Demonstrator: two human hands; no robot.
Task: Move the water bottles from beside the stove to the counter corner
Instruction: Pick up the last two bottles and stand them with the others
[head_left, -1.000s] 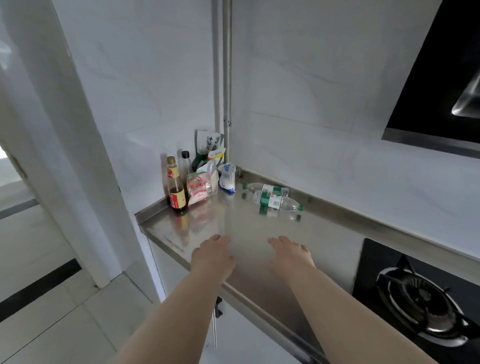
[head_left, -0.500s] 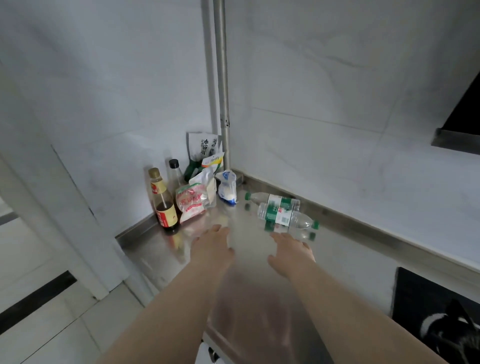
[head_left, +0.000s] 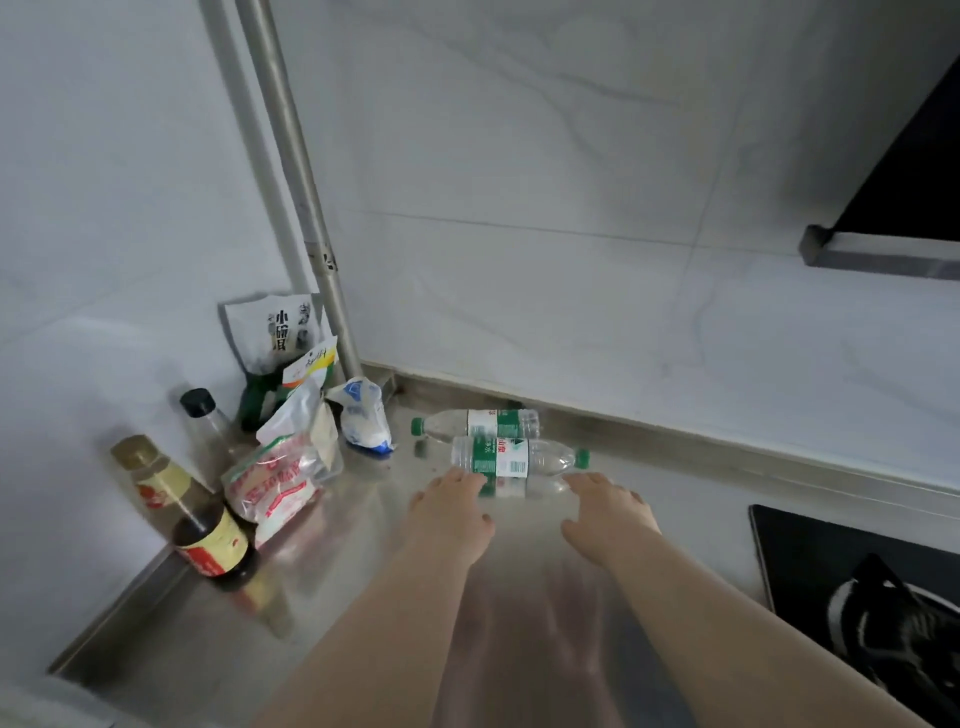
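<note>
My left hand (head_left: 452, 512) and right hand (head_left: 608, 514), loosely spread and empty, flanked the near bottle (head_left: 514, 457), lying beside the far bottle (head_left: 483, 423) by the wall (head_left: 571, 312); a mid-body grip would prevent rolling.

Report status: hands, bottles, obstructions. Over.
Left hand, right hand open, fingertips at the near bottle, no grip. Both bottles lying flat, far bottle by the wall. White bag and packets crowd the counter corner.

Near bottle (head_left: 511, 457) lies flat, far bottle (head_left: 483, 423) just behind it. Left hand (head_left: 452, 512) and right hand (head_left: 608, 519) spread just in front; contact unclear.
</note>
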